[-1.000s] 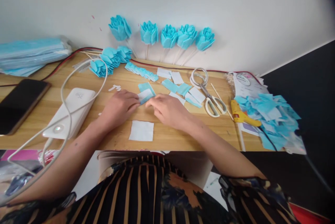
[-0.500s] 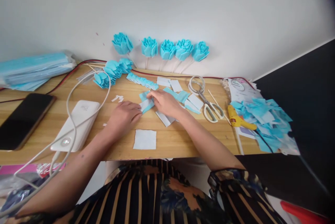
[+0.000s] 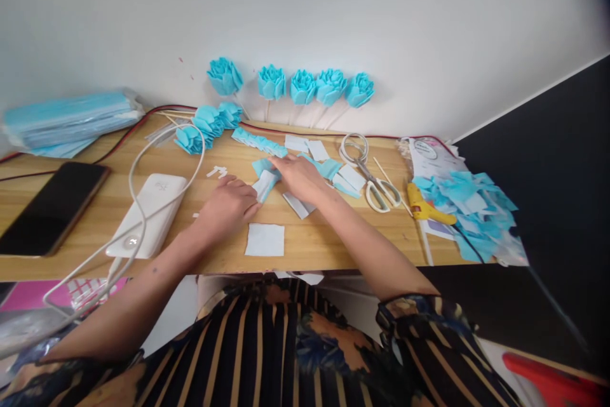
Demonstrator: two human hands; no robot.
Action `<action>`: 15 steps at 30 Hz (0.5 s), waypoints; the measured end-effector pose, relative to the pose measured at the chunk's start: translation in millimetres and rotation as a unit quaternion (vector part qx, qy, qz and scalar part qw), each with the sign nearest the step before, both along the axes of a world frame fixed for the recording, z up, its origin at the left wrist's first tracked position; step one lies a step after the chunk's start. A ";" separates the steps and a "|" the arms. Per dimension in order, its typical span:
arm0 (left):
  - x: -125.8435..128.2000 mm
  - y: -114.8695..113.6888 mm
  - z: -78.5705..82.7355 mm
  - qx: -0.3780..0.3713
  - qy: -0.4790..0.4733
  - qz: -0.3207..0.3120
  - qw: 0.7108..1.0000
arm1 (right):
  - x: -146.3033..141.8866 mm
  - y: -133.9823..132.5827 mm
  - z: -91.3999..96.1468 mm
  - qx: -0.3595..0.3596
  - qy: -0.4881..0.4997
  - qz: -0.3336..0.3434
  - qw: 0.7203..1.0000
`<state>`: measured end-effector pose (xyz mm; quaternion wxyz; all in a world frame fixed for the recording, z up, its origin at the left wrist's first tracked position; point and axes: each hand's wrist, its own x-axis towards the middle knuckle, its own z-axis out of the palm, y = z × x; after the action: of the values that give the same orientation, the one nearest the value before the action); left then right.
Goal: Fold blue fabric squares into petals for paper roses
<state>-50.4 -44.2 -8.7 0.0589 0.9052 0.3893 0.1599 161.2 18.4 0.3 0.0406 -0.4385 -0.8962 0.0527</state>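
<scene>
Between my hands lies a blue-and-white fabric piece (image 3: 267, 183), folded over itself on the wooden table (image 3: 219, 261). My left hand (image 3: 229, 204) rests low on the table, its curled fingers pinching the near left edge of that piece. From the other side, my right hand (image 3: 299, 177) presses bent fingers onto its far end; the fingertips are partly hidden. A grey-white strip (image 3: 298, 206) lies under my right wrist. Nearer to me is a flat white fabric square (image 3: 265, 240). Several blue and white pieces (image 3: 330, 169) are spread just right of my right hand.
Blue fabric roses (image 3: 303, 87) lean on the wall; others (image 3: 208, 124) lie at back left, near a pleated blue strip (image 3: 257, 141). Scissors (image 3: 379, 193), a yellow glue gun (image 3: 426, 209) and a scrap heap (image 3: 476, 204) are right. Left are a power bank (image 3: 150, 216) and phone (image 3: 54, 207).
The fabric piece between my hands has turned and folded over more, showing a white flap. My left hand has shifted slightly right, and the whole view has moved a little.
</scene>
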 end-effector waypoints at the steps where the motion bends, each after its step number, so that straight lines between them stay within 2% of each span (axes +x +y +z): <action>1: -1.6 -1.3 0.5 -0.002 0.000 -0.004 1.000 | -0.9 1.4 1.2 0.001 -0.003 0.000 1.000; 8: -15.4 -7.9 4.4 -0.002 -0.020 -0.002 1.000 | -4.9 10.1 0.9 -0.005 0.029 -0.003 1.000; 12: -16.0 -1.3 12.4 0.024 -0.050 0.078 0.995 | -0.4 11.9 -4.8 -0.014 0.058 -0.015 0.998; 15: -7.5 13.2 13.5 0.005 -0.025 0.157 0.987 | 3.4 11.9 -6.7 -0.017 0.066 -0.021 0.997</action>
<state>-57.9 -30.9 4.8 0.0381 0.8289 0.5242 0.1915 164.5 30.4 -6.5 0.0936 -0.4532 -0.8812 0.0964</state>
